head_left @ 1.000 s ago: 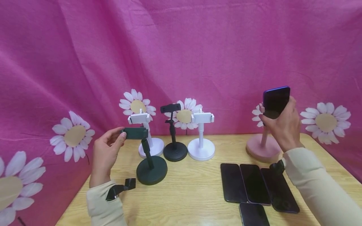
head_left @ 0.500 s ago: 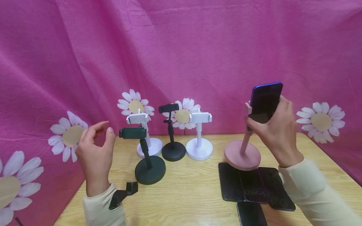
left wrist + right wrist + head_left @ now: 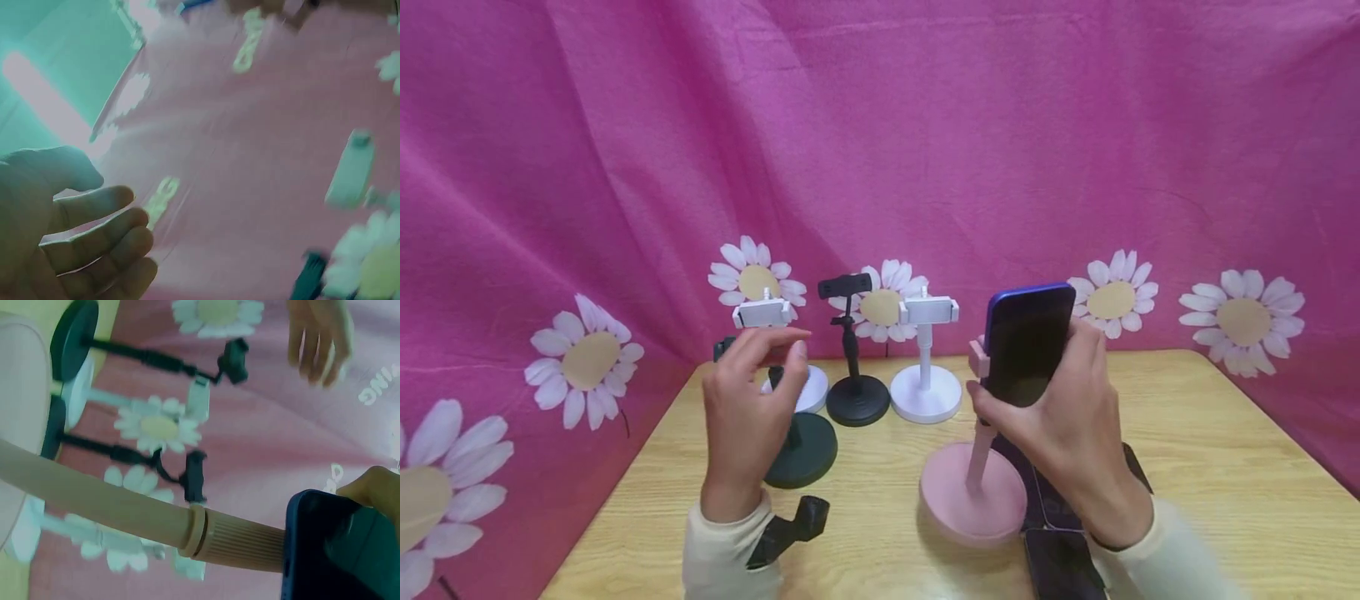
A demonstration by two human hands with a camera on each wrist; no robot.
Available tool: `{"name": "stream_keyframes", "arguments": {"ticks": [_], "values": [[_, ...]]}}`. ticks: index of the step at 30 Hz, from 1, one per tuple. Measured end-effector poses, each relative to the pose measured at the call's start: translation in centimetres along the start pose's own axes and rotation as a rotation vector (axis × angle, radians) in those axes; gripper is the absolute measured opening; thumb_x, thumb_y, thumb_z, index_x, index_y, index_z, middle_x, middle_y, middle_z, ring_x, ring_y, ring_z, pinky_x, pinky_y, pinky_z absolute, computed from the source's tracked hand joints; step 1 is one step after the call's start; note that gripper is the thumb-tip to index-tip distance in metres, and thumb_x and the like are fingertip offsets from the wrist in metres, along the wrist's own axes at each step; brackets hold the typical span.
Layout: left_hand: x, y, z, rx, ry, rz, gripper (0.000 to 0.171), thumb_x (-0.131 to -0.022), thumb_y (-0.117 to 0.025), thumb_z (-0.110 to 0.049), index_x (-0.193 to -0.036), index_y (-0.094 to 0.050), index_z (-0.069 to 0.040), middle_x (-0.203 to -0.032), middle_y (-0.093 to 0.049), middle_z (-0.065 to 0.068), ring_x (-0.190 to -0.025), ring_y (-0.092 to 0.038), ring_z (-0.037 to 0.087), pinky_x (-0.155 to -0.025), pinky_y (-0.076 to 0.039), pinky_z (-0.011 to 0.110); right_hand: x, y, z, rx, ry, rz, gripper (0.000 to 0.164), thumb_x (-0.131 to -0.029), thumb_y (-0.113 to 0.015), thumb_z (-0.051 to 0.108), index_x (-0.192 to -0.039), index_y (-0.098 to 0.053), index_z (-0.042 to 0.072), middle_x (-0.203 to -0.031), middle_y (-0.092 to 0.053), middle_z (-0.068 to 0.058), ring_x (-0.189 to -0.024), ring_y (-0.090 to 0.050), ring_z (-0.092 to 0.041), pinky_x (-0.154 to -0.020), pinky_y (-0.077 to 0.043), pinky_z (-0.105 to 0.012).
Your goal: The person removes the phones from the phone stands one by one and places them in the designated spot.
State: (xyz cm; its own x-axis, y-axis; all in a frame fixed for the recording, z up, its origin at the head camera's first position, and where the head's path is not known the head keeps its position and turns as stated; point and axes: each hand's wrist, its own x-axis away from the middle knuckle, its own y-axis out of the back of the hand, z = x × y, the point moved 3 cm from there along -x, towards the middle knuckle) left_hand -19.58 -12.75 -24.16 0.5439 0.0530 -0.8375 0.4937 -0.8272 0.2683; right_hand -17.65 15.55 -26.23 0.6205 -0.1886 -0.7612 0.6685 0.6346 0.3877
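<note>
My right hand (image 3: pixel 1078 425) grips a blue-edged smartphone (image 3: pixel 1030 346), thumb at its lower left edge and fingers behind its right side. The clip of a pink phone stand (image 3: pixel 973 496) shows at the phone's left edge, and the stand hangs tilted below it, its round base over the table. In the right wrist view, the stand's ribbed post (image 3: pixel 244 540) runs up to the phone. My left hand (image 3: pixel 748 417) is in the air with nothing in it, thumb and fingers apart. It overlaps a dark green phone stand (image 3: pixel 805 454) and hides most of that stand's clip and post.
Behind stand two white phone stands, the right one (image 3: pixel 925 392) fully visible, and a black stand (image 3: pixel 857 400) between them. Several dark phones lie on the wooden table at the right, one (image 3: pixel 1060 562) nearest the front. A pink daisy-print cloth (image 3: pixel 880 167) hangs behind.
My right hand has brought the phone and pink stand left and nearer to me. My left hand has let go of the green stand's clip, drawn back, then moved right.
</note>
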Motion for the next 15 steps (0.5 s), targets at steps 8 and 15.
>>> {"name": "stream_keyframes", "arguments": {"ticks": [8, 15], "values": [[1.8, -5.3, -3.1, 0.287, -0.006, 0.436, 0.03, -0.089, -0.07, -0.021, -0.117, -0.066, -0.014, -0.105, -0.066, -0.007, -0.093, -0.062, 0.006, -0.079, -0.055, 0.031, 3.4, -3.1, 2.7, -0.069, 0.06, 0.002, 0.093, -0.058, -0.09, 0.027, -0.13, -0.037, -0.001, -0.107, -0.046, -0.016, -0.09, -0.049, -0.021, -0.062, -0.053, -0.039], [2.1, -6.0, -3.8, 0.306, 0.028, 0.549, 0.037, -0.086, -0.074, -0.019, -0.121, -0.062, -0.015, -0.093, -0.067, -0.007, -0.083, -0.062, 0.004, -0.072, -0.056, 0.025, 5.4, -4.7, 3.7, -0.12, 0.15, -0.006, 0.087, -0.063, -0.084, 0.027, -0.129, -0.036, -0.002, -0.112, -0.047, -0.017, -0.093, -0.051, -0.021, -0.065, -0.054, -0.037]]}}
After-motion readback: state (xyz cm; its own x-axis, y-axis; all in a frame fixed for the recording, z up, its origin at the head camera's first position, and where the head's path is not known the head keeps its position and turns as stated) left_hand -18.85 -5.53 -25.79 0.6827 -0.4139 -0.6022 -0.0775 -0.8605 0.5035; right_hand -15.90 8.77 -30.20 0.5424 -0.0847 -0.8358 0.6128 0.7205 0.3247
